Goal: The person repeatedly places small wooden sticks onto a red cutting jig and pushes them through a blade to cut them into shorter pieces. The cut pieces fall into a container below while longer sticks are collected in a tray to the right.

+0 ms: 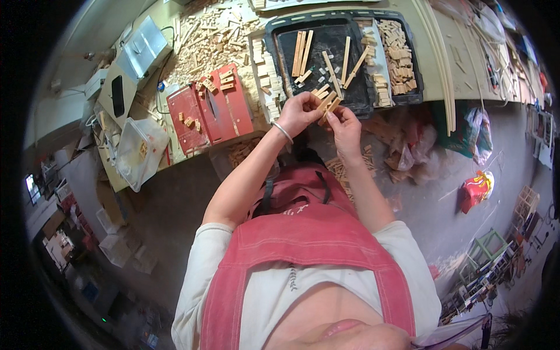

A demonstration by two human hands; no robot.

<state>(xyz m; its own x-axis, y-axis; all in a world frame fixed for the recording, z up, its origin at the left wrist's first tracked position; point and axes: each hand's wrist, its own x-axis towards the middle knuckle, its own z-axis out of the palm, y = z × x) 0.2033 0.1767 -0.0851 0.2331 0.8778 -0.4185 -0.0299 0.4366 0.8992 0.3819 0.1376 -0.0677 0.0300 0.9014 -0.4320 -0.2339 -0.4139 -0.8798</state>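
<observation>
My left hand [297,114], wearing a bangle, and my right hand [344,125] meet at the front edge of a black plastic tray [364,49], both closed on short wooden strips [326,105]. Inside the tray lie several longer wooden sticks [300,49], along with small pale pieces [324,73]. Narrow rows of small wooden blocks flank it in a left box [268,81] and a right box [382,87]. Exactly how many strips my fingers hold is hard to make out.
A red board [227,116] with wooden pieces sits left on the workbench, beside a translucent container [140,151] and metal equipment [143,44]. Loose blocks [204,41] cover the back left. Long strips [446,81] cross the bench at right; bags [475,189] lie on the floor.
</observation>
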